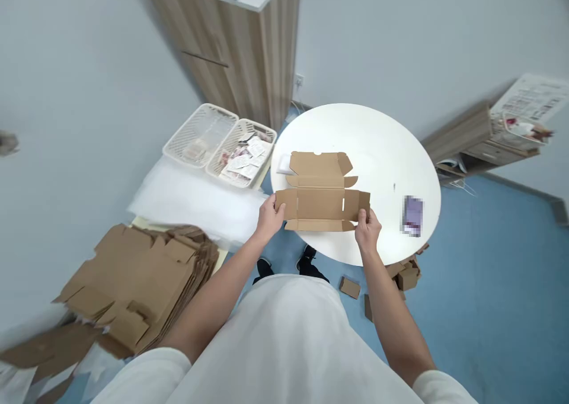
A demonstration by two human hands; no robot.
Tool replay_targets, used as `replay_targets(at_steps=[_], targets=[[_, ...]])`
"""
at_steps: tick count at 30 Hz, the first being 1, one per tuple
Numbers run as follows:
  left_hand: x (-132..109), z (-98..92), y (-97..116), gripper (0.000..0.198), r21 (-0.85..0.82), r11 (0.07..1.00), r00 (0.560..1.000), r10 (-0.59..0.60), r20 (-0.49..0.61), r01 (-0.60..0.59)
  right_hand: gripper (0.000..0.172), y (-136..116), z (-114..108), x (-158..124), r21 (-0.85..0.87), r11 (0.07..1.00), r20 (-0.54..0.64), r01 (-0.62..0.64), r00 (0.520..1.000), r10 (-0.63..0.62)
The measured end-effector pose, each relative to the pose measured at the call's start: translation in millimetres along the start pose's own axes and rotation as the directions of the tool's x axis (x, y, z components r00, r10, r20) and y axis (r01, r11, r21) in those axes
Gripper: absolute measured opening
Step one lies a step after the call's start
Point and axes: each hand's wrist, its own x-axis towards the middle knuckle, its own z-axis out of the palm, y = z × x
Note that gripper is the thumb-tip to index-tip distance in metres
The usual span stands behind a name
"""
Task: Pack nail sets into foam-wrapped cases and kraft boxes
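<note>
A flat, die-cut cardboard box blank (320, 204) is spread out between both hands over the near edge of the round white table (391, 155). My left hand (269, 217) is closed on its left side flap, thumb on top. On the opposite side flap my right hand (368, 229) is closed too, its thumb pressing the upper face. The blank's side flaps are slightly raised, and its lid panel points away from me. Behind the blank's left edge, a white item (284, 164) is partly hidden.
A blurred purple item (412, 216) lies on the table's right. Left are a basket of small packets (244, 155), another basket (195, 131), white sheeting (195, 199) and stacked cardboard blanks (133, 279). Small boxes (406, 275) lie on the floor; a wooden cabinet (231, 48) stands behind.
</note>
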Motion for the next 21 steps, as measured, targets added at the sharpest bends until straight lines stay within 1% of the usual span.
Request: replay_targets(at_steps=[2,4,6,8,10,12,14,15,16,17,18,19,20,21], targets=[[16,36.7,14,0.025,0.077,0.997,0.995,0.012,0.096,-0.019,0.043,29,-18,12,-0.052,0.998,-0.025,-0.024,0.999,0.022],[29,68.1,22,0.026,0.143,0.989,0.986,0.009,0.165,-0.033,0.040,55,-31,25,-0.089,0.994,-0.018,-0.058,0.998,0.057],[40,93.5,25,0.028,0.194,0.980,0.979,0.001,0.206,-0.042,0.036,75,-38,36,-0.114,0.988,0.023,-0.107,0.994,0.110],[47,112.5,25,0.031,0.235,0.971,0.974,-0.011,0.224,-0.043,0.034,90,-43,45,-0.133,0.982,0.110,-0.131,0.983,0.146],[52,124.8,23,0.037,0.267,0.963,0.970,-0.047,0.240,-0.019,0.033,100,-47,51,-0.152,0.979,0.201,-0.134,0.966,0.164],[52,130.7,23,0.045,0.304,0.952,0.960,-0.105,0.260,0.022,0.038,106,-50,56,-0.197,0.970,0.283,-0.141,0.939,0.194],[47,131.6,26,0.057,0.372,0.928,0.963,-0.114,0.244,0.016,0.048,108,-53,63,-0.286,0.950,0.298,-0.124,0.931,0.212],[43,130.9,29,0.064,0.419,0.907,0.971,-0.079,0.226,-0.024,0.053,108,-53,67,-0.340,0.935,0.279,-0.101,0.939,0.203],[37,129.9,33,0.073,0.470,0.878,0.975,-0.015,0.220,-0.092,0.058,107,-52,74,-0.384,0.921,0.255,-0.069,0.951,0.178],[31,129.0,36,0.081,0.518,0.836,0.969,0.062,0.240,-0.182,0.062,105,-50,82,-0.412,0.910,0.233,-0.038,0.961,0.145],[24,128.5,40,0.085,0.539,0.790,0.941,0.135,0.312,-0.292,0.065,102,-47,91,-0.421,0.907,0.218,-0.016,0.969,0.118],[18,128.8,42,0.085,0.524,0.744,0.883,0.192,0.428,-0.415,0.064,100,-42,102,-0.400,0.917,0.236,-0.001,0.966,0.104],[12,129.8,44,0.083,0.487,0.702,0.810,0.225,0.542,-0.520,0.065,97,-36,113,-0.364,0.931,0.263,-0.012,0.958,0.115],[8,131.8,45,0.078,0.453,0.668,0.744,0.232,0.627,-0.590,0.064,95,-29,124,-0.318,0.947,0.293,-0.047,0.945,0.145]])
